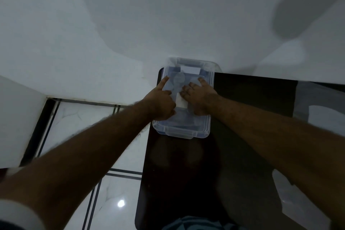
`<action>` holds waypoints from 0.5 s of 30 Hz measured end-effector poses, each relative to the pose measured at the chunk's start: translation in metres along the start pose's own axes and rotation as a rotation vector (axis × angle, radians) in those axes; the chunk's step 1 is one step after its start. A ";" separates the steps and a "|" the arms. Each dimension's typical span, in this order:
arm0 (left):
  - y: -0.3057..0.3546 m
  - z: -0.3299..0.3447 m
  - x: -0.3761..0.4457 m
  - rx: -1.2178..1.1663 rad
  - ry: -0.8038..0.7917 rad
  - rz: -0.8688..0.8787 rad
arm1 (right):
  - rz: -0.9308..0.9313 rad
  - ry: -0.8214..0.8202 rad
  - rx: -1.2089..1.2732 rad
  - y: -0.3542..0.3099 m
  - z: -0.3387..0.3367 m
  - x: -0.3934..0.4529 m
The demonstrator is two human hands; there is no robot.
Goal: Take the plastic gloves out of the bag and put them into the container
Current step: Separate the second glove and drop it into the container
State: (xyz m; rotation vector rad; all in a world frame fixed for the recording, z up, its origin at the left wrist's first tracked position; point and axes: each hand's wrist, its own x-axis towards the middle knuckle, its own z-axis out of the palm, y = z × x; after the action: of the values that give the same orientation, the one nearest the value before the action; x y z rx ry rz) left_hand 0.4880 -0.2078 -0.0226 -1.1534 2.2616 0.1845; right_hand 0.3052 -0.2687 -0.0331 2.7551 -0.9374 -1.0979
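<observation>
At six o'clock, nearest the camera, a strip of teal patterned cloth (194,223) shows at the bottom edge, against the near end of the dark glossy rectangular table (179,173). At seven o'clock lies the white marble-look tiled floor (113,194) with dark inlay lines and one bright light spot. At four o'clock a sheet of clear crinkled plastic (296,198) rests on the table's right side; whether it is the bag cannot be told.

Two bare forearms reach from seven and four o'clock toward the centre. There, on the table's far left corner, stands the clear rectangular plastic container (182,132), its far end against the white wall (130,24). The left hand (161,101) rests on the container's left side, forefinger stretched out toward twelve o'clock, the other fingers curled in. The right hand (198,97) lies just beside it, fingers spread narrowly and flat, pressing down. Between the two hands a small white folded piece (180,102) shows. Pale translucent plastic gloves (178,80) appear to lie inside the container beyond the fingertips, though whether a lid covers them cannot be told. Neither hand clearly grips anything.
</observation>
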 end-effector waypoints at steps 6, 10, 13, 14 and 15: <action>0.001 -0.003 -0.015 0.013 0.239 0.011 | -0.018 0.080 0.116 0.008 -0.011 -0.025; 0.011 0.003 -0.036 -0.062 0.352 -0.062 | -0.066 0.135 0.236 0.011 0.002 -0.062; 0.037 -0.007 -0.055 -0.191 0.418 -0.142 | -0.080 0.258 0.332 0.010 0.022 -0.102; 0.051 -0.013 -0.060 -0.236 0.435 -0.160 | -0.076 0.303 0.373 0.008 0.030 -0.117; 0.067 -0.019 -0.065 -0.272 0.447 -0.167 | -0.074 0.341 0.405 0.007 0.039 -0.132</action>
State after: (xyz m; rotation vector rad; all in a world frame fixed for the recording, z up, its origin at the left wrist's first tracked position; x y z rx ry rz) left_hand 0.4568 -0.1291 0.0203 -1.6577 2.5612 0.1864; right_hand 0.2017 -0.1953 0.0204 3.1713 -1.1149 -0.4490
